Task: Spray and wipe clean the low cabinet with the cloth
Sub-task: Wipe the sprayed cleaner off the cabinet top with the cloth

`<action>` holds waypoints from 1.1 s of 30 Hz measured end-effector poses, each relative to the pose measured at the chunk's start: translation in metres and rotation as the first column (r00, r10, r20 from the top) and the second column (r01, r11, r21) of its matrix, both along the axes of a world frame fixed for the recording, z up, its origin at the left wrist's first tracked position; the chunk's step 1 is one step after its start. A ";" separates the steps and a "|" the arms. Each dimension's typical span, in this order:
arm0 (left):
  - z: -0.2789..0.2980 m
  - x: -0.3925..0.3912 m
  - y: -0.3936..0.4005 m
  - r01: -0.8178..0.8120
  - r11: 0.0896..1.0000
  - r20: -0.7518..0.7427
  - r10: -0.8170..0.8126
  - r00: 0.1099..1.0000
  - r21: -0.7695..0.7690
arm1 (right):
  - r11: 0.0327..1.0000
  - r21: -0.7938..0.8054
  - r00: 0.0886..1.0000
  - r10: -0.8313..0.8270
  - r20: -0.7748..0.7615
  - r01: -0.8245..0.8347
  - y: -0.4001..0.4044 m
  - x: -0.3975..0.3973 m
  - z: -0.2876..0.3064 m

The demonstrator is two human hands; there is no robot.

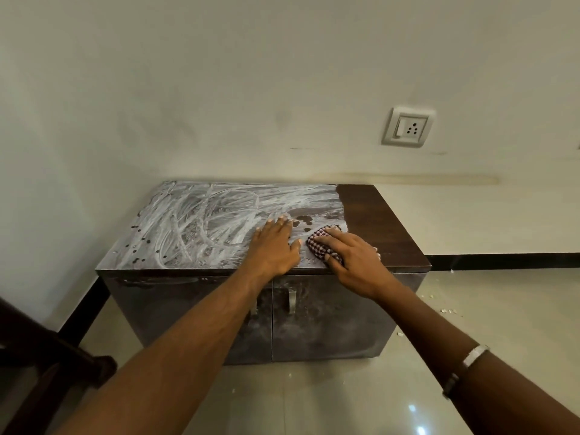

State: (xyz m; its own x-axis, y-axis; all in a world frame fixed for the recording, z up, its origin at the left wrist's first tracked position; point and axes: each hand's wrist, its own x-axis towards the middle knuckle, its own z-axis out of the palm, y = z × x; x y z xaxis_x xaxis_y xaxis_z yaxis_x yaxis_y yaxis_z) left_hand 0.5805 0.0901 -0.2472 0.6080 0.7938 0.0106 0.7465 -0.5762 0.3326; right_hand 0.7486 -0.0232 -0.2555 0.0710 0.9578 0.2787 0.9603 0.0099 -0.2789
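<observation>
While the right hand [354,257] pressed a checked red-and-white cloth [320,243] flat onto the top of the low cabinet [386,233], its fingers [329,235] lay spread over the wad, pinning it rather than clenching it. The left hand [276,246] rested just beside it, palm down and empty, fingers released and splayed on the smeared surface as a brace. From the head view, the cloth sat near the front edge, right at the boundary between a clean dark-wood strip on the right and a broad whitish film of streaks [201,227] covering the rest of the top. No spray bottle was in view.

Most of the top looked left to wipe. The risks, as I judged them: the bracing palm could drag residue back over cleaned wood or leave prints; the small bunched cloth might load up and only smear the film; and a stroke so close to the front edge could push residue down onto the dusty doors [329,328] and the floor [470,324].
</observation>
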 end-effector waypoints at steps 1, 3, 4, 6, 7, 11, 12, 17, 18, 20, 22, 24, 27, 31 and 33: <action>0.000 0.000 0.002 -0.005 1.000 -0.002 0.005 1.000 0.003 | 1.000 -0.006 1.000 0.025 -0.005 -0.025 -0.003 0.000 0.000; -0.001 -0.001 0.006 -0.010 1.000 -0.007 0.010 1.000 0.004 | 0.999 -0.029 0.999 0.045 -0.018 -0.046 -0.010 0.007 0.002; -0.002 -0.002 0.007 -0.008 1.000 -0.011 0.008 1.000 0.000 | 0.999 -0.031 0.999 0.031 -0.028 -0.032 -0.011 0.013 0.004; -0.003 -0.003 0.009 -0.006 1.000 -0.016 0.006 1.000 -0.011 | 0.999 -0.032 0.999 -0.034 -0.031 0.033 -0.004 0.022 0.007; -0.003 -0.003 0.009 -0.005 1.000 -0.019 0.004 1.000 -0.013 | 0.997 -0.041 0.997 -0.069 -0.028 0.068 0.004 0.022 0.008; -0.002 -0.001 0.007 -0.006 1.000 -0.017 0.006 1.000 -0.008 | 0.996 -0.066 0.998 -0.062 -0.016 0.060 0.027 0.002 0.008; -0.001 -0.001 0.008 -0.006 1.000 -0.019 0.006 1.000 -0.001 | 0.998 -0.052 0.999 -0.032 -0.025 0.031 0.025 0.000 0.006; 0.003 -0.003 0.016 -0.010 1.000 -0.020 0.010 1.000 -0.004 | 0.997 -0.072 0.999 0.005 -0.035 -0.007 0.010 0.019 0.008; 0.002 -0.003 0.016 -0.008 1.000 -0.022 0.008 1.000 -0.005 | 0.996 -0.081 0.999 -0.024 -0.029 0.021 0.014 0.023 0.010; 0.001 -0.003 0.018 -0.005 1.000 -0.029 0.005 1.000 0.003 | 0.993 -0.088 0.997 -0.076 -0.021 0.074 0.028 0.023 0.012; 0.000 0.000 0.019 -0.009 1.000 -0.034 0.009 0.999 0.009 | 0.992 -0.091 0.997 -0.082 -0.002 0.082 0.040 0.015 0.011; 0.000 0.002 0.020 -0.009 1.000 -0.038 0.010 0.999 0.023 | 0.996 -0.079 0.999 -0.041 0.000 0.041 0.042 0.009 0.008; 0.002 0.005 0.021 -0.001 0.999 -0.028 0.001 1.000 0.035 | 0.996 -0.085 1.000 0.001 -0.026 -0.004 0.030 0.017 0.009; 0.003 0.005 0.024 -0.002 1.000 -0.024 0.003 1.000 0.018 | 0.992 -0.108 0.997 -0.074 -0.012 0.072 0.041 0.035 0.012; 0.003 0.007 0.025 -0.006 1.000 -0.030 0.007 1.000 0.013 | 0.989 -0.115 0.995 -0.095 -0.002 0.094 0.055 0.031 0.012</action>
